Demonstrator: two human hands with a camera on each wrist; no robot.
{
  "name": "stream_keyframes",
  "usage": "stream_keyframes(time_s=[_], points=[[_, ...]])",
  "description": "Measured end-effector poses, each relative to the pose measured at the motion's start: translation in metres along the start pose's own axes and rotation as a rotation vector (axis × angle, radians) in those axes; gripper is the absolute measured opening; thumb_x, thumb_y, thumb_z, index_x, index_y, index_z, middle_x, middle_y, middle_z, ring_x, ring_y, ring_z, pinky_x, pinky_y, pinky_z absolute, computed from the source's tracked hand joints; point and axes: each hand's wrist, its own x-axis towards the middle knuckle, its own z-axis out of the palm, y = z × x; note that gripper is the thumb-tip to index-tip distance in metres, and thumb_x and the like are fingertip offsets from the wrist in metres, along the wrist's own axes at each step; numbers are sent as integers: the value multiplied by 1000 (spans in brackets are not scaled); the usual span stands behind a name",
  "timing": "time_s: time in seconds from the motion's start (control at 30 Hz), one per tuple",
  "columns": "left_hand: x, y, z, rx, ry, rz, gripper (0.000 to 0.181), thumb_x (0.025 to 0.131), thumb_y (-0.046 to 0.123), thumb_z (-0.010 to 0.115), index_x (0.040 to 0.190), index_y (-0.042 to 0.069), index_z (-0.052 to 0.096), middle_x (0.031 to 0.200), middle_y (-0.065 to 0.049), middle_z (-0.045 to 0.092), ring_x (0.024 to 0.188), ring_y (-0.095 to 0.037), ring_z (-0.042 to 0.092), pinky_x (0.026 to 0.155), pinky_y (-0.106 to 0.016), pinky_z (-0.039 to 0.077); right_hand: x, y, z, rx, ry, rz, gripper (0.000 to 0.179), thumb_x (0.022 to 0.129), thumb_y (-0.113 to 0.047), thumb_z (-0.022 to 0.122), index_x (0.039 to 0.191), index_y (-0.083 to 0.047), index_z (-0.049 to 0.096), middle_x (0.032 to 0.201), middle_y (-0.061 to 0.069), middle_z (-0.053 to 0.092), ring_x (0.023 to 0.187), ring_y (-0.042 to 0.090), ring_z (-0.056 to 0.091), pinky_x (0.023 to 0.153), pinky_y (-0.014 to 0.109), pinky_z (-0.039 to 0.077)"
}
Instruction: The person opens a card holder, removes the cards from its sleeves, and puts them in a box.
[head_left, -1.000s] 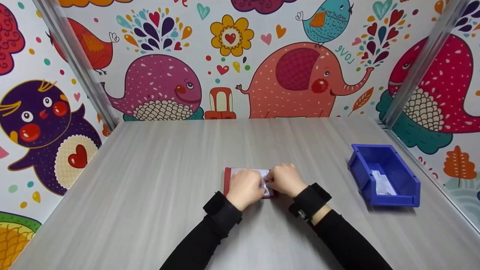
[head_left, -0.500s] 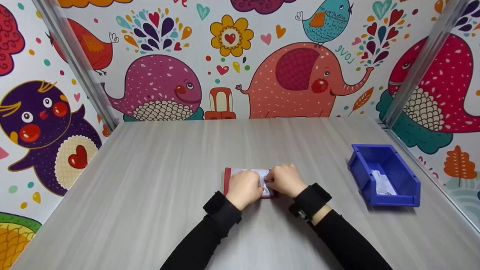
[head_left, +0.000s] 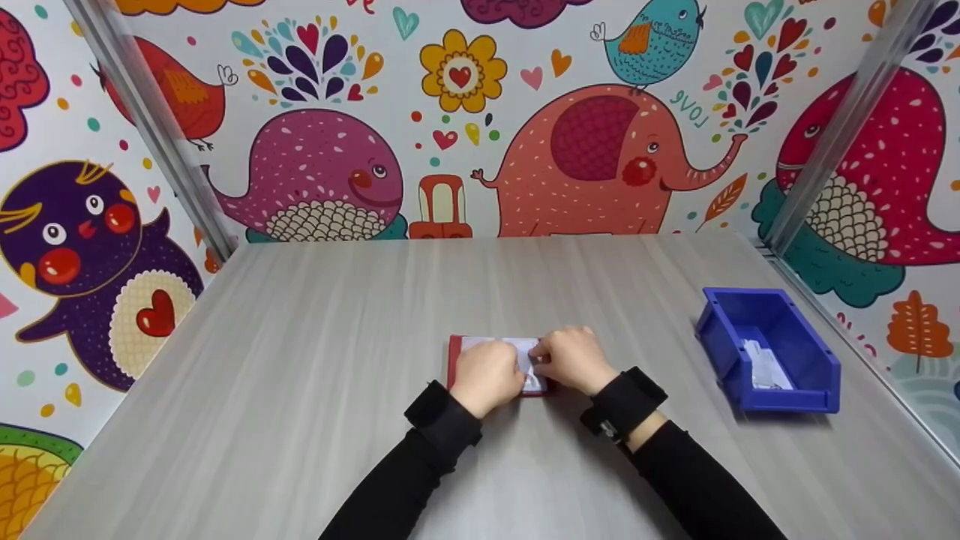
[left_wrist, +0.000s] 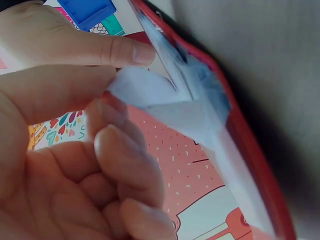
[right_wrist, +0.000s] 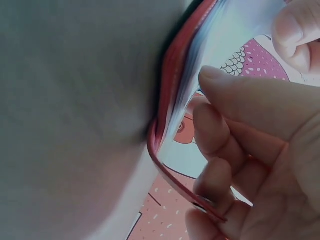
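A small red card holder (head_left: 454, 358) with pale plastic sleeves lies on the table under both hands. Its sleeve leaf (left_wrist: 145, 87) is bent up in the left wrist view, pinched between thumb and forefinger of my left hand (head_left: 487, 375). At the holder's right side, my right hand (head_left: 574, 358) has its thumb and forefinger at the edge of the sleeves (right_wrist: 187, 82), the other fingers curled. A red strap (right_wrist: 175, 182) with a dark fastener sticks out by those curled fingers in the right wrist view. From above, the hands cover much of the holder.
A blue bin (head_left: 769, 352) with white cards or papers (head_left: 765, 366) inside stands on the right of the wood-grain table (head_left: 330, 337). Walls printed with cartoon animals and metal corner posts (head_left: 847, 127) enclose the far side and both flanks.
My right hand has shifted very slightly at the holder, and a little more of the pale leaf shows between the hands. My left hand stays almost still, and the bin has not moved.
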Motion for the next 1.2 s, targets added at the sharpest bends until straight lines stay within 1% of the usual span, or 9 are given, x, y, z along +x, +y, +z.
stream_keyframes(time_s=[0.1,0.2,0.27,0.43,0.53,0.67,0.83,1.03,1.2], points=[[0,0,-2,-4,-22,-15,37,76,18,71,53,18,42,54,4,44,55,-20,55,47,-39,43,-1,0,-4,8,5,20,18,70,-9,81,87,-14,81,76,0,71,68,25,61,65,42,39],[1,0,-5,-8,-38,-25,39,77,18,70,53,19,40,53,5,41,53,-19,51,47,-39,42,-1,0,-8,23,17,37,20,72,-9,81,92,-11,81,87,3,75,77,29,65,69,44,40],[1,-1,-7,-11,-38,-27,40,78,17,70,52,19,38,53,6,39,52,-18,50,47,-39,42,0,0,-10,34,30,43,18,74,-9,80,92,-9,80,88,4,75,78,29,65,70,44,40],[0,-6,-13,-26,-18,-22,45,79,18,71,51,19,36,53,6,36,50,-17,48,46,-38,42,1,-1,-13,34,51,68,16,75,-11,82,90,-10,81,81,3,73,74,27,62,69,44,39],[0,-9,-17,-37,-15,-21,48,80,17,71,52,19,33,53,7,31,49,-15,42,46,-38,41,2,-1,-13,23,59,80,15,74,-12,83,89,-10,81,82,2,74,75,27,63,70,45,40],[0,-14,-24,-57,-28,-44,48,79,17,71,52,20,32,53,8,28,49,-14,37,46,-36,39,1,-1,-13,20,48,95,14,74,-13,84,88,-10,81,87,3,75,79,29,65,73,46,41],[0,-21,-32,-102,-88,-118,41,76,15,68,52,19,34,54,5,36,49,-16,40,44,-34,34,0,0,-11,18,26,102,15,75,-15,83,89,-11,81,90,4,75,82,29,66,72,45,41],[2,-30,-38,-104,-187,-236,28,71,12,63,53,17,42,60,1,51,54,-19,49,47,-37,38,0,2,-9,20,9,93,14,76,-15,82,90,-12,81,93,4,75,82,27,67,69,43,38],[3,-38,-37,-118,-240,-286,21,71,11,64,56,16,50,59,2,54,55,-19,53,48,-34,39,-1,3,-7,13,-5,87,13,74,-14,81,87,-13,81,88,3,75,74,23,64,66,41,35]])
